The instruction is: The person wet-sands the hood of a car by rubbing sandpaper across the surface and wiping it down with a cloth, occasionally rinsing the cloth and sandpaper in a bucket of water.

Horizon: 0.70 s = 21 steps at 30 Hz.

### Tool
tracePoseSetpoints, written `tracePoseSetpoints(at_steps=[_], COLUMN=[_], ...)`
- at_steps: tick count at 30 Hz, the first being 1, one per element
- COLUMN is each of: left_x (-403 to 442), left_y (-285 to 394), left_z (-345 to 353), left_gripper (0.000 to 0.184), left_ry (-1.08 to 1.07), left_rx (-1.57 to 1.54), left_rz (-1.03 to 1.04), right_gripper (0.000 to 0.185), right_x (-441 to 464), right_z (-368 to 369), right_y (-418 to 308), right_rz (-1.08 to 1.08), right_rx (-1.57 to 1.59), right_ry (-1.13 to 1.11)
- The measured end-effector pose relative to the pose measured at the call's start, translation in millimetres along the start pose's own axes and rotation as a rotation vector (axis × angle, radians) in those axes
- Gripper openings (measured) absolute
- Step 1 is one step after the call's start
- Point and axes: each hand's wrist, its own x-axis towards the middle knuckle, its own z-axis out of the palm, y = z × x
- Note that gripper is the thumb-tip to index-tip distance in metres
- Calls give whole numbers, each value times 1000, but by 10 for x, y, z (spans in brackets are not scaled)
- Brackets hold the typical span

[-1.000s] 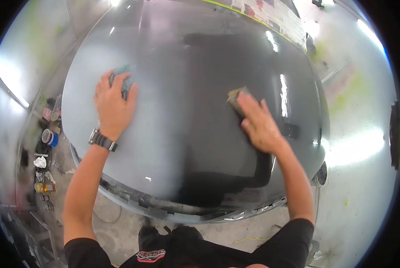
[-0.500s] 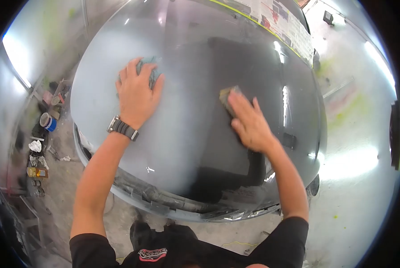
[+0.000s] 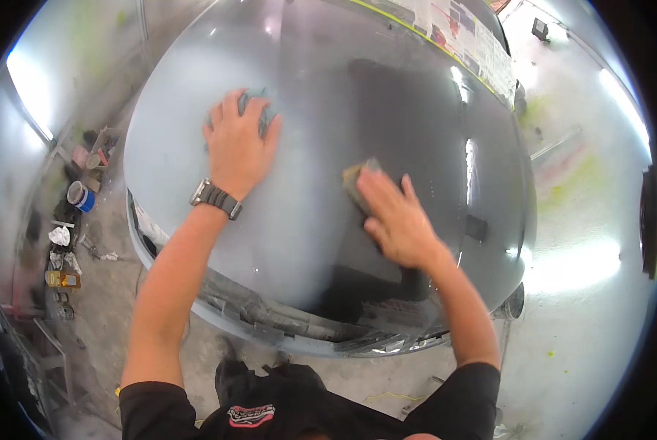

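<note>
The car hood [image 3: 306, 213] spreads out below me, pale grey on the left and wet, dark and glossy on the right. On the pale side, my left hand [image 3: 242, 150] curls its fingers over a crumpled blue-green cloth [image 3: 267, 116] and presses it to the surface. My right hand [image 3: 396, 220] holds a yellowish-grey sanding pad [image 3: 352, 182] against the hood near the border between pale and dark. Its fingers lie over the pad, with the thumb to one side. The pad's underside is hidden.
Newspaper [image 3: 468, 37] edged with yellow-green tape covers the windshield area. At the hood's front edge the grille opening [image 3: 269, 315] is exposed. A blue paint can [image 3: 82, 198], a yellow tin [image 3: 63, 279] and crumpled paper [image 3: 59, 236] stand on the floor at left. A wall [image 3: 585, 213] rises at right.
My right hand has slid the sanding pad down and to the left across the hood. My left hand has shifted slightly right with the cloth. The view has also moved a little.
</note>
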Motion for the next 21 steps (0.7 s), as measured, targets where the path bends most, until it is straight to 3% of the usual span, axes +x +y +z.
tracePoseSetpoints(at_steps=[3, 6, 9, 14, 17, 19, 21], left_x=[-5, -28, -32, -27, -51, -4, -26], left_y=[-8, -21, -14, -32, -41, -11, 31], left_z=[18, 10, 6, 17, 53, 63, 43], left_gripper=[30, 30, 30, 32, 37, 42, 47], left_ry=[1, 37, 28, 36, 38, 68, 93], left_rx=[26, -2, 12, -12, -13, 33, 115], left_rz=[-12, 14, 8, 6, -4, -3, -21], right_gripper=[60, 62, 64, 61, 60, 60, 59], right_x=[1004, 1936, 1647, 20, 328, 1014, 1619], right_z=[40, -142, 57, 117, 66, -69, -145], right_y=[1024, 1335, 1158, -1, 768, 1483, 1655], right_rz=[109, 404, 297, 36, 156, 318, 521], right_rx=[5, 58, 23, 32, 23, 128, 81], right_ry=[295, 312, 331, 208, 249, 323, 343])
